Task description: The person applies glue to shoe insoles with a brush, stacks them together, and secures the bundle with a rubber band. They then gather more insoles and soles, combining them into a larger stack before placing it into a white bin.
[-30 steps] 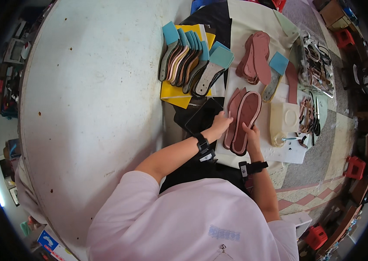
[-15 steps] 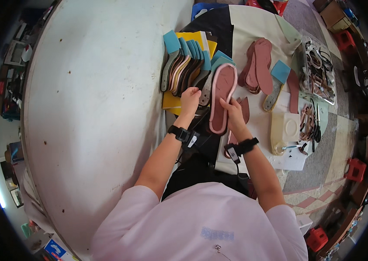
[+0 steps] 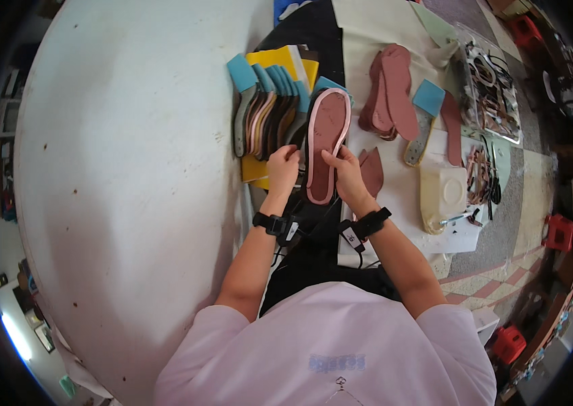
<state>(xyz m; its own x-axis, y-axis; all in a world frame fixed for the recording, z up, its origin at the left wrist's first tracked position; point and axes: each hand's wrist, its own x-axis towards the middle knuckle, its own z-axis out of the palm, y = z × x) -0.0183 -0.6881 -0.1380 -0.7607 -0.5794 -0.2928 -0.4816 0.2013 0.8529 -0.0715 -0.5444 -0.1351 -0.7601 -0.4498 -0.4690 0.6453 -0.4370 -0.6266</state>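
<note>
At the round table's (image 3: 504, 159) right edge stands a clear bin (image 3: 496, 133), packed with what look like straps and scraps, though they are too small to tell surely. Further down that edge lies a bundle of brown strips (image 3: 479, 179); just inward stands a translucent jug (image 3: 443, 193), a blue-handled tool (image 3: 457, 218) near its foot. Beyond the edge, a red stool (image 3: 560, 233) stands on the floor.

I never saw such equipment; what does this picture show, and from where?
There is no robot here, only a person wearing two black wristbands. A wide fisheye camera on the head looks down, so straight edges bend. The bare right hand holds a pink-rimmed, reddish shoe sole. The bare left hand is curled beside it; whether it grips anything is unclear. On the work surface are a row of blue-ended soles, a reddish insole stack and a pale plastic container.
</note>
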